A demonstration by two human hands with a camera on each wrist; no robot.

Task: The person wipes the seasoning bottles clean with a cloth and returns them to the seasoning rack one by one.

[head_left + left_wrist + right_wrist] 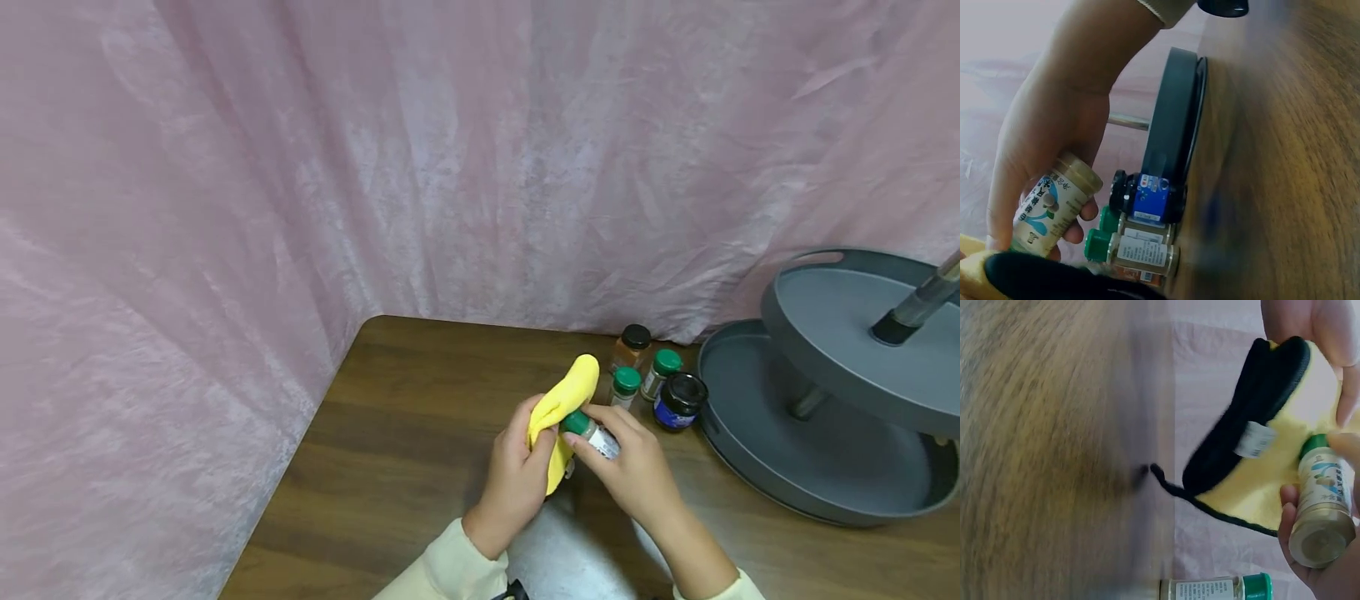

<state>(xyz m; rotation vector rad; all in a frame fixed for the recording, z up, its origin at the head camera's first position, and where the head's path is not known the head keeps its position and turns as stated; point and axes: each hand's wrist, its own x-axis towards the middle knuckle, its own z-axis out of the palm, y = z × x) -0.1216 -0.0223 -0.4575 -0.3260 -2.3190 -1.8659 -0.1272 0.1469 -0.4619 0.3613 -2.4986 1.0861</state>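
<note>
Head view: A yellow cloth (573,387) is gripped in the left hand (513,475). A small bottle (602,442) is held between the thumb and fingers of the right hand (633,467), its green cap directed toward the left hand and set against the cloth. A blue-labelled jar (677,408) is placed just beyond the right hand, to its right.

Left wrist view: The bottle's base is left exposed by the right hand. Light, stiff handling is to be expected; the smooth body may slip and should be grasped below the cap. Glass or plastic cannot be told.

Right wrist view: The dark-edged cloth is extended from the left hand past the bottle. Soft, limp handling is likely; a bunched fold should be gripped.
</note>
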